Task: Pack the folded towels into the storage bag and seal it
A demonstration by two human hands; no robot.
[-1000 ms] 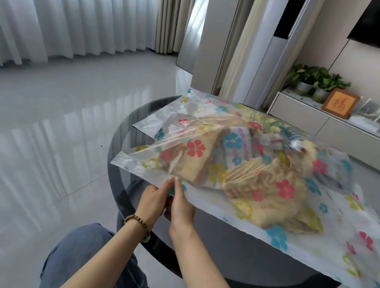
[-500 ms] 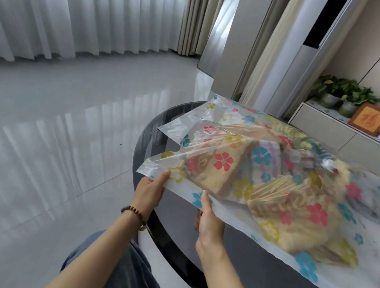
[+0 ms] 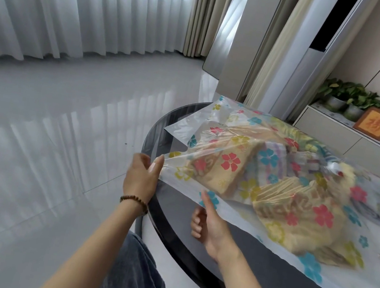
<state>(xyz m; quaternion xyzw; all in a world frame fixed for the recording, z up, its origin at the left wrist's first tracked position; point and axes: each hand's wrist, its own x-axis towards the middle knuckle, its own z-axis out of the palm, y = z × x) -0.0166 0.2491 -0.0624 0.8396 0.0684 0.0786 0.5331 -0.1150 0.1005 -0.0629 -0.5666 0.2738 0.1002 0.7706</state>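
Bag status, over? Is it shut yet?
Left hand, right hand pinch near edge of bag. Towels inside. Seal unclear. Nothing blocking.

The bag (image 3: pixel 242 217) lies on the table (image 3: pixel 192 242), towels (image 3: pixel 298 213) inside it. My left hand (image 3: pixel 141 178) pinches the bag's near-left corner, and my right hand (image 3: pixel 210 226) its near edge just beside.

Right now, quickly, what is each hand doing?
Left hand: pinches the storage bag at its corner.
Right hand: pinches the bag's near edge, thumb on top.

The storage bag (image 3: pixel 230 209) is running off the right edge — its far end is going unseen. The towels (image 3: pixel 214 173) are showing only blurrily through its printed film; the round table (image 3: pixel 263 268) is hiding its far side beneath.
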